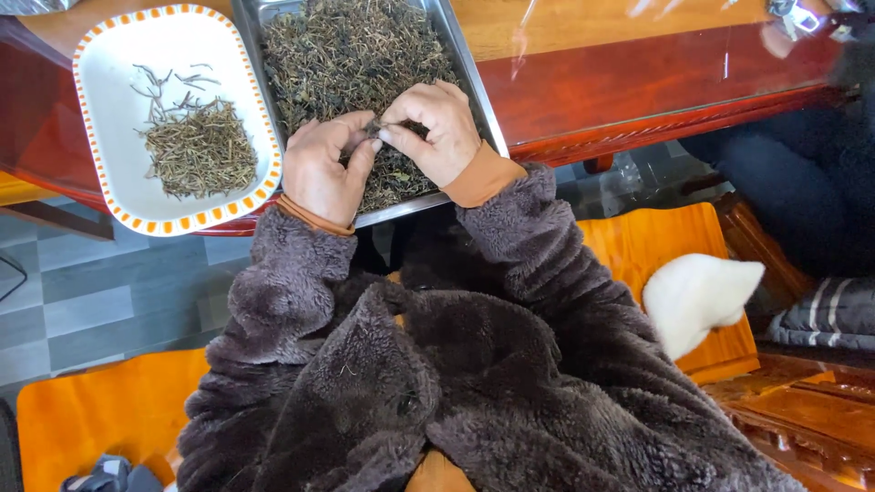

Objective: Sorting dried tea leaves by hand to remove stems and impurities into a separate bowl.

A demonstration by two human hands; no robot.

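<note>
Both hands met over the near end of the metal tray (456, 55). The left hand (321, 169) had its fingers curled in, thumb and forefinger pinched on a small dark sprig (375, 128). The right hand (436, 132) was likewise closed at the fingertips, pinching the same sprig from the other side, so the two hands touched at that point.

One metal tray lay on the bench (638, 73), filled with a loose mass of dark dried leaves and stems (351, 50); the pieces were too many and too tangled to count. One white dish (109, 109) with an orange dashed rim sat just beside the tray, on the left, its near edge overhanging the bench. It held one small heap of thin pale stems (200, 150), with a few stray stems lying apart above the heap.

Two fuzzy dark brown sleeves (519, 237) with orange cuffs covered the wrists and hid the near edge of the tray and bench. An orange seat (656, 246) showed on either side of the person's lap. One white fluffy thing (697, 296) rested on the seat to the right. Grey floor tiles (100, 292) showed below the dish. A dark-clothed figure (802, 191) sat at the far right, well apart from the tray.
</note>
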